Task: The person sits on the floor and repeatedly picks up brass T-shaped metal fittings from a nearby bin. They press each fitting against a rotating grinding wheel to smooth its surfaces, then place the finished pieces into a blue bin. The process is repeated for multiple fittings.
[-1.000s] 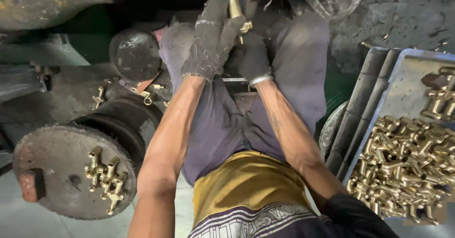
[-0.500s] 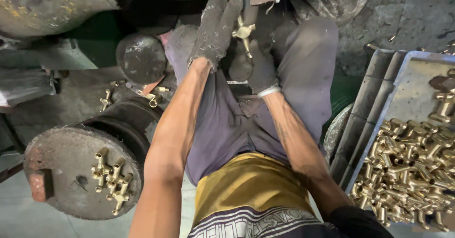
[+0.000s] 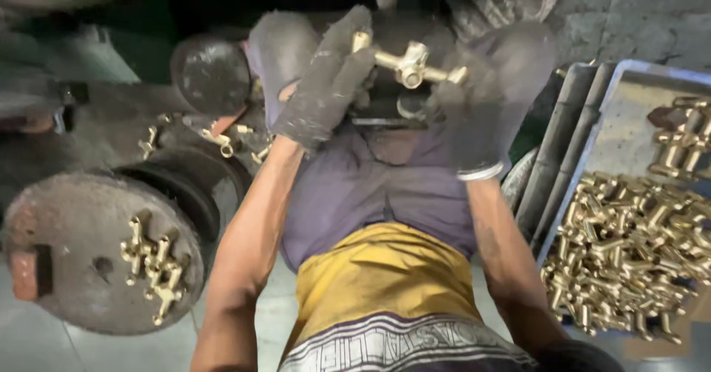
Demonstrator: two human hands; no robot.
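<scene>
Head view shows us both gloved hands raised at the upper middle of the frame, sharing one cross-shaped brass fitting [image 3: 409, 64]. Our left hand [image 3: 326, 83], in a dusty grey work glove, has its fingers closed around the fitting's left arm. Our right hand [image 3: 481, 98], gloved the same way but blurred, is wrapped about the fitting's right end; we see it touching the brass, though the exact finger placement is too smeared to make out. The fitting lies roughly level, tilted slightly down to the right, in front of a dark machine part at the top edge.

Below the hands we see our purple trousers and yellow shirt filling the centre. At the lower left sits a round, rusty grey metal disc [image 3: 81, 224] with a small cluster of brass cross fittings [image 3: 153, 267] resting on its face. A few more loose brass pieces [image 3: 222, 141] lie on the dark surface just above it. At the right edge, a grey-blue metal tray [image 3: 592, 120] holds a heap of shiny brass fittings [image 3: 629, 246], well apart from the hands.
</scene>
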